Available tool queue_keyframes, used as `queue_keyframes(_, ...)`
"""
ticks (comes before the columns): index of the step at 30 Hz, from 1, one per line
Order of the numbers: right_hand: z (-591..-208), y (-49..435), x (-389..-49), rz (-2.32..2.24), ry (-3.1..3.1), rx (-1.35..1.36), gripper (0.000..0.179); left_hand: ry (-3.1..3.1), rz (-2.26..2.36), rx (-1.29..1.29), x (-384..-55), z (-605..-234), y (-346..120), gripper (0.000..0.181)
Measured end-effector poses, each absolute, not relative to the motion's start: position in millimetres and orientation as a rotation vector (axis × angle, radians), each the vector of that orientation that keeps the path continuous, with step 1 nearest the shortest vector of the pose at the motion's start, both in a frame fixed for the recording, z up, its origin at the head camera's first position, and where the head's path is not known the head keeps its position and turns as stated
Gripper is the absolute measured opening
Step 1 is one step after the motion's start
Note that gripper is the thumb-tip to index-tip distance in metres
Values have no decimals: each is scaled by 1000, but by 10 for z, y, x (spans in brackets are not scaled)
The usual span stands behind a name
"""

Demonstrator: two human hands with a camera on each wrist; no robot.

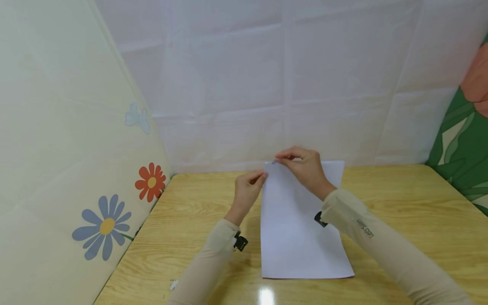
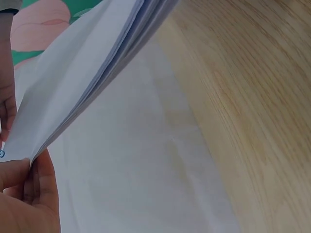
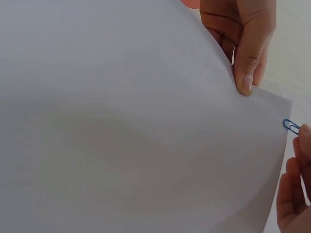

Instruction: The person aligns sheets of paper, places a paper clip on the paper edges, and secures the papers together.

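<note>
A stack of white paper sheets (image 1: pixel 301 237) is held up over the wooden table, its layered edge visible in the left wrist view. Near the upper left corner, my left hand (image 1: pixel 247 190) pinches the sheets' side edge between thumb and fingers. My right hand (image 1: pixel 308 167) pinches a blue paper clip (image 3: pixel 291 126) at the top edge, close to that same corner. In the right wrist view the clip's rounded end overlaps the paper's edge while its other end lies between thumb and finger. How far it is pushed on I cannot tell.
The wooden table (image 1: pixel 400 220) ends at a white cloth backdrop (image 1: pixel 228 84). On the left stands a pale panel with flower prints (image 1: pixel 108 226); a green floral panel (image 1: pixel 465 156) is on the right. A small white scrap (image 1: pixel 173 284) lies by my left sleeve.
</note>
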State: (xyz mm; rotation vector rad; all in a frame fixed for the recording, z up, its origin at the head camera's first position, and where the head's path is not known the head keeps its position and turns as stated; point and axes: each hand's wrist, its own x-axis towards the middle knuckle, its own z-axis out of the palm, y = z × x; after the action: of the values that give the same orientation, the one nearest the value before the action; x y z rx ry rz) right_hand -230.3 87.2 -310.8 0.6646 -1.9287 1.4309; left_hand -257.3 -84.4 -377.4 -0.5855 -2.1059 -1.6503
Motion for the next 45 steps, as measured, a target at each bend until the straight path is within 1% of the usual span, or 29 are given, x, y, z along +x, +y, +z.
queue_keyframes(12,-3077,861,-2276,1361,-1918,651,8,-2043,-1576,-640,-2566,-3775,-804,12)
queue_keyframes(17,-3103,862,-2311,1358,-1911,657,8,-2039,-1508,-684,-2400,-3626,-765,12)
queue_keyframes(20,-3192,872,-2412,1391,-1910,656,8,-2029,-1453,-705,-2276,-3512,-740,10)
queue_keyframes(23,-3283,896,-2508,1438,-1933,651,8,-2024,-1417,-709,-2251,-3483,-726,10)
queue_keyframes(25,-3322,919,-2555,1466,-1956,645,7,-2020,-1402,-708,-2265,-3494,-726,10)
queue_keyframes(33,-3318,975,-2608,1409,-2052,672,9,-2008,-1420,-682,-2565,-3792,-775,11)
queue_keyframes(45,-3270,995,-2613,1435,-2214,724,9,-2014,-1282,-684,-2611,-3866,-798,9)
